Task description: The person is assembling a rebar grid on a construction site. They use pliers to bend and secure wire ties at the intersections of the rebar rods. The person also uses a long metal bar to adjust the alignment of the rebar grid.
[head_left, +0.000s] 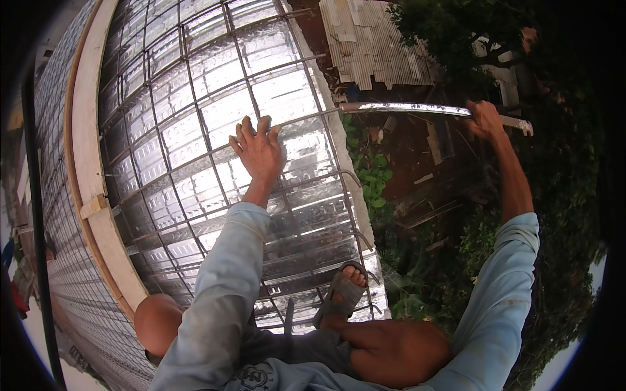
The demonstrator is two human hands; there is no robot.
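My right hand (486,120) is closed round a long rebar bending bar (411,107), rusty at both ends and silvery along the middle, held out beyond the roof edge. Its left end meets the tip of a steel rebar (301,120) that runs across the mesh; the exact join is too small to make out. My left hand (259,153) lies over that same rebar with its fingers spread, touching it or just above it. Below, a hooked rebar end (351,174) curls at the edge. Shiny corrugated metal decking (215,75) lies under the mesh.
A wooden formwork board (88,85) runs along the left, with more mesh beyond it. My sandalled foot (344,293) stands near the deck's right edge (342,146). Past that edge is a drop to ground with plants, loose planks (430,215) and a corrugated sheet roof (372,42).
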